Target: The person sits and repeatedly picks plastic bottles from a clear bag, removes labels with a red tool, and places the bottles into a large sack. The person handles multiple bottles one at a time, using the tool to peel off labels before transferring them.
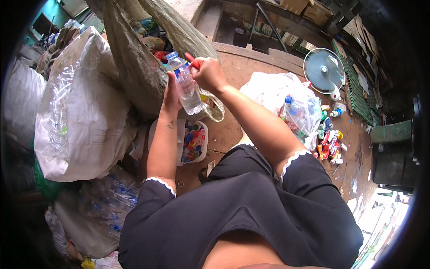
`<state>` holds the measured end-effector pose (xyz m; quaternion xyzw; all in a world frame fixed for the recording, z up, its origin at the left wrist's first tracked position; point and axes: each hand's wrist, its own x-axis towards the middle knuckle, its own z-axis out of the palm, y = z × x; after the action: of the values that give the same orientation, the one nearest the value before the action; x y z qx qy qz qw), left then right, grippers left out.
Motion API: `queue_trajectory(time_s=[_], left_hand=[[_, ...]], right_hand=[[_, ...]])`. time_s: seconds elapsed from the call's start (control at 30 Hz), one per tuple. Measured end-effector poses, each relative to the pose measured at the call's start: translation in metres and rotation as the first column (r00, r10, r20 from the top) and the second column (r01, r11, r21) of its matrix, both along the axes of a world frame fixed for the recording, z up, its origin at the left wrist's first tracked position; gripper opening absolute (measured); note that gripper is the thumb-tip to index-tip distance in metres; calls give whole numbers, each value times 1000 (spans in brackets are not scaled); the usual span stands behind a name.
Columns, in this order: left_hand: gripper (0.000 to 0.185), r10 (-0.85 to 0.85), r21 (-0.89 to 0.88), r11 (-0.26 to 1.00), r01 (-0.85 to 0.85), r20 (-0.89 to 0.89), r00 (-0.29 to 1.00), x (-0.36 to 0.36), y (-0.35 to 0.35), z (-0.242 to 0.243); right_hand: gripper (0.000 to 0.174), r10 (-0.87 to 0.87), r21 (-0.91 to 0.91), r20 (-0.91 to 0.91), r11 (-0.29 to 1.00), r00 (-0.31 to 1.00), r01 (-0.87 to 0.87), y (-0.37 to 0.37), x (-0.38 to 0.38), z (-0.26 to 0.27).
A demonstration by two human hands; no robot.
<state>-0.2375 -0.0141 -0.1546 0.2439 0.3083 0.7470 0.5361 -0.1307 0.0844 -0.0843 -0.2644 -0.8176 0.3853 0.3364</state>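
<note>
My left hand [172,92] grips a clear plastic bottle [188,94] that has a blue cap and a strip of blue label near its neck. A red handle [192,60], perhaps a knife's, sticks out of my right hand [209,74], which is closed around it beside the bottle. Any blade is hidden. Just behind both hands gapes a large brownish woven sack [137,64] with mixed plastic waste inside. Below my left wrist, a white plastic tub [204,148] holds many loose bottle caps [193,141] in red, blue and white.
A white sack [90,134] with clear bottles bulges at left. To the right lie a translucent bag of bottles [299,111] and a heap of crushed cans and small containers [331,144] on the brown floor [352,161]. An electric fan [324,70] stands behind them.
</note>
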Motion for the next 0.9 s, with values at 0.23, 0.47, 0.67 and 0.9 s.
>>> queue_trajectory(time_s=[0.23, 0.47, 0.67, 0.9], left_hand=[[95, -325, 33, 945, 325, -11, 946, 15, -29, 29], [84, -210, -172, 967, 188, -122, 970, -7, -63, 9], [70, 78, -194, 977, -90, -66, 995, -13, -69, 3], [56, 104, -212, 970, -120, -87, 991, -26, -66, -11]], right_hand=[[11, -79, 166, 76, 984, 994, 65, 38, -23, 14], [15, -323, 275, 28, 912, 946, 303, 85, -36, 69], [19, -234, 142, 221, 968, 947, 206, 51, -53, 28], [44, 150, -76, 370, 988, 917, -131, 16, -61, -33]])
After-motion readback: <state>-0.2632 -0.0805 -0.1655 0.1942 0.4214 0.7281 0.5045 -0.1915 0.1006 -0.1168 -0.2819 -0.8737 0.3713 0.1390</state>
